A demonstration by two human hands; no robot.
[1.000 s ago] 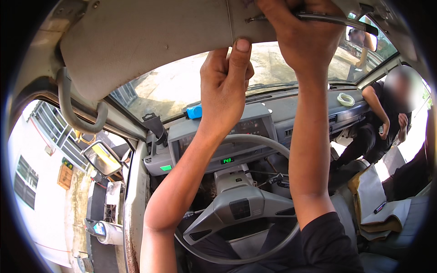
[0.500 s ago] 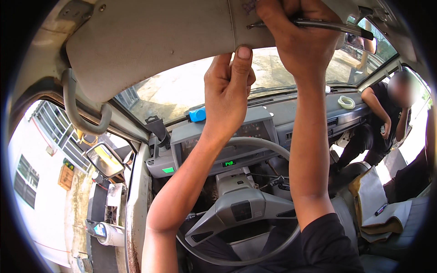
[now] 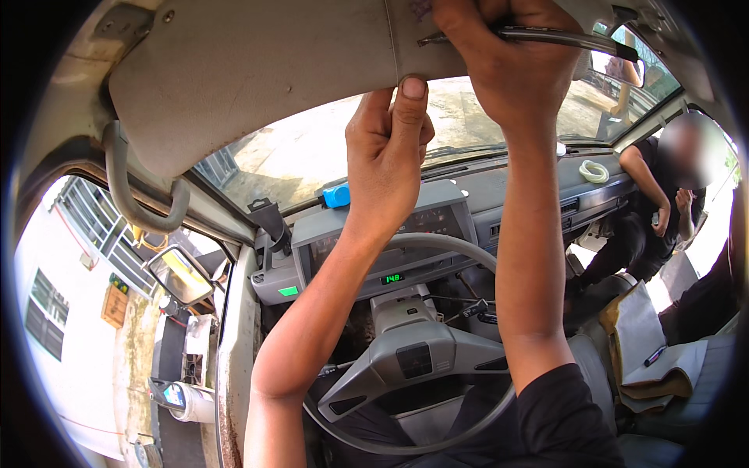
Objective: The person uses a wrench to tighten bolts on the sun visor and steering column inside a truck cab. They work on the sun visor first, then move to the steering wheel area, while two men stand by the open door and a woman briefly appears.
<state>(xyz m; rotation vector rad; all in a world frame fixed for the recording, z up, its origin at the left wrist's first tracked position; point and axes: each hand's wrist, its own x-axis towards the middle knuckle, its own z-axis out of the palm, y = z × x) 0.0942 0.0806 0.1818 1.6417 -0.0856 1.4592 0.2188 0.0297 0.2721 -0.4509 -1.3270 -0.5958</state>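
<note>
Work on the grey-beige sun visor (image 3: 257,86), which hangs across the top of the windscreen, looks partway through: a few purple marks (image 3: 421,9) are already on its surface by the upper edge of the view, and a pen (image 3: 546,37) is out and in hand, so more marking probably remains. How much is left is hard to judge, since the right hand (image 3: 519,70) covers the area beside the marks and its fingertips run out of sight. That hand is closed around the pen, which lies crosswise with its slim point to the left. The left hand (image 3: 386,156) pinches the visor's lower edge, thumb flat on the near face and fingers curled behind. The visor is a broad, gently curved panel, matt and finely grained like vinyl, with a thin straight line running down it just above the left thumb. Below, the steering wheel (image 3: 441,239) has a smooth grey rim and a wedge-shaped plastic hub, while the dashboard (image 3: 538,175) is duller, hard grey plastic bearing a pale, glossy coil (image 3: 594,171). At the right, soft-creased papers (image 3: 636,327) with curling edges rest on the seat, a marker (image 3: 655,356) lying across them.
</note>
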